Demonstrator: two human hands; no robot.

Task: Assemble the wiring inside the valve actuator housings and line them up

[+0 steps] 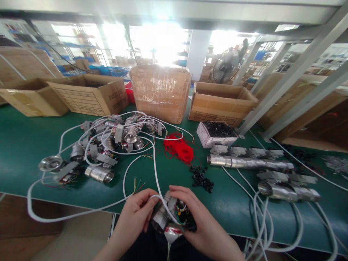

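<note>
At the bench's front edge, my right hand (199, 214) is wrapped round a motorised ball valve (160, 219), a steel body with a grey housing. Its housing is open toward me, showing coloured wires (179, 211) and a dark interior. My left hand (138, 208) is closed, thumb against forefinger, on a white cable (155, 196) beside the valve. Another stretch of white cable passes over the valve from the pile behind. Part of the valve is hidden by my fingers.
Wired valves (132, 135) lie heaped at left; finished-looking valves (250, 163) stand in rows at right. Between them are red wires (178, 148), black clips (201, 178) and a small box of black parts (217, 136). Cardboard boxes (161, 94) line the back; metal posts (293, 69) rise at right.
</note>
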